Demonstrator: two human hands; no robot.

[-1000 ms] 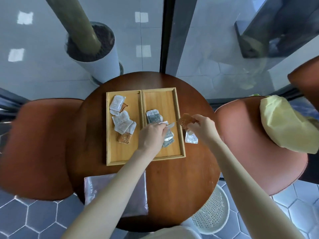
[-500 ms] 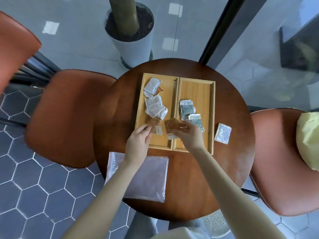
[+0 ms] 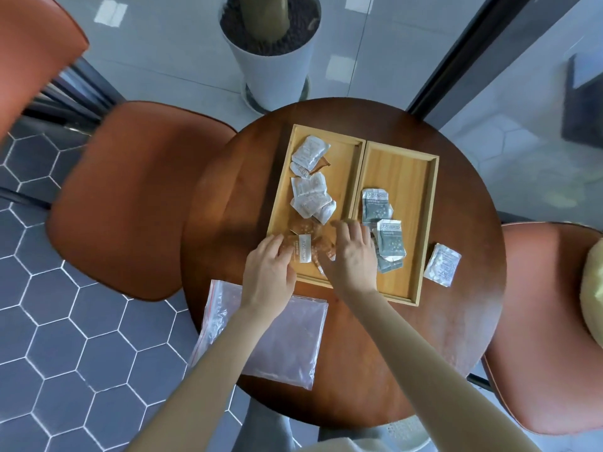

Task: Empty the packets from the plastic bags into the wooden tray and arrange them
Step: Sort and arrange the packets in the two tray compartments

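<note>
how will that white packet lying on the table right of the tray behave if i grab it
The white packet looks small, flat and crinkled, so probably light and slightly floppy. Its shiny foil-like skin may slide on the table rather than lift, so pinching an edge seems safer.

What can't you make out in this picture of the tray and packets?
Head view only:
- Brown packets: partly covered by the left hand and right hand; count unclear.
- Print on the white packets: too small.
- Plastic bag: forearm crosses it; contents unclear.

1. The far half of the wooden tray's (image 3: 427, 223) right compartment lies bare.
2. White packets (image 3: 310, 187) crowd the left compartment.
3. A plastic bag (image 3: 287, 340) covers the near bench (image 3: 456, 337) edge.
</note>
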